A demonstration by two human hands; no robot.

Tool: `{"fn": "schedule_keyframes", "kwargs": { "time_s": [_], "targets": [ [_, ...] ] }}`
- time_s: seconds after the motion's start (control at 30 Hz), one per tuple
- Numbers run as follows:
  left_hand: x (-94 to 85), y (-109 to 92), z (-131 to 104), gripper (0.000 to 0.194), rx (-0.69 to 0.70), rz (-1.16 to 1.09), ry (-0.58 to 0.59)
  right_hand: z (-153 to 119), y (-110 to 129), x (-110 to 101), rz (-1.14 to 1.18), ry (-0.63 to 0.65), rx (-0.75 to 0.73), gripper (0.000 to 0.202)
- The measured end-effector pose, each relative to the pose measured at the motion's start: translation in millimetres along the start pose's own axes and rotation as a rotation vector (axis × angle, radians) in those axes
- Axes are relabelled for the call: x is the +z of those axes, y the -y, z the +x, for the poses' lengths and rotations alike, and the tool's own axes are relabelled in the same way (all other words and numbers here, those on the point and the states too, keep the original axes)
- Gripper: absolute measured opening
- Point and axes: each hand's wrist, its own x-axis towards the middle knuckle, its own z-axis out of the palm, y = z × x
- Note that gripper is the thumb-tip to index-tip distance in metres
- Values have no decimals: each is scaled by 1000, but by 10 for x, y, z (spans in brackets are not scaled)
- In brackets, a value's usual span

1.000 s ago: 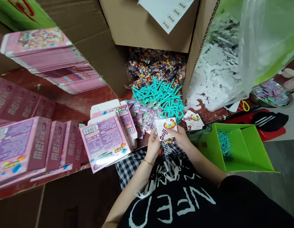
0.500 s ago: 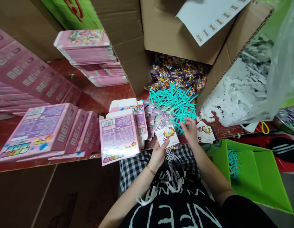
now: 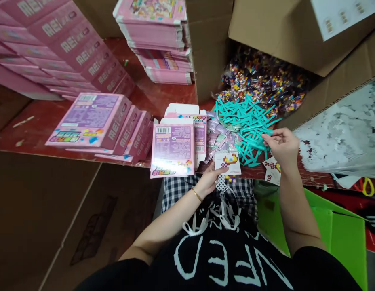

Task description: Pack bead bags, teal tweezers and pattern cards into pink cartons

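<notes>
My left hand [image 3: 209, 180] is closed on a white instruction card [image 3: 228, 163] printed with a yellow and dark red pixel pattern. A white lattice piece [image 3: 220, 184] and a small bag of coloured beads [image 3: 231, 178] hang below the card in the same grip. At the right side of the heap of turquoise plastic sticks [image 3: 248, 121], my right hand [image 3: 283, 145] pinches a stick between thumb and fingertips. Small lilac and green sachets [image 3: 219, 137] lie left of the heap. More printed cards [image 3: 272, 169] rest below my right hand.
Pink boxes [image 3: 93, 121] are stacked on the left, with flat cartons [image 3: 157, 40] behind. Two open pink boxes [image 3: 173, 149] lie near the table edge. Bagged beads [image 3: 266, 81] fill the back under a cardboard box [image 3: 275, 32]. White lattice pieces [image 3: 342, 133] and a green bin [image 3: 342, 230] are right.
My right hand has moved from beside the card rightward to the turquoise sticks, its fingers now pinched. My left hand still holds the card. The head view has shifted.
</notes>
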Motion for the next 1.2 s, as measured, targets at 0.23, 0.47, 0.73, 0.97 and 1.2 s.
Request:
{"fn": "schedule_keyframes", "kwargs": {
  "time_s": [0.23,0.47,0.73,0.97,1.2],
  "targets": [
    [158,110,-103,44,329,26,-45,-1067,587,330,-140,126,-731,26],
    [148,128,-304,49,418,69,29,-1225,689,199,-112,358,-709,44],
    [53,-170,-640,64,456,398,273,-918,1013,80,139,157,-176,61],
    [-223,-935,-724,72,738,791,174,-241,1367,896,540,634,226,59],
    [-1101,-1354,-587,101,969,1180,-602,1026,1195,2208,841,377,194,55]
  ]
}}
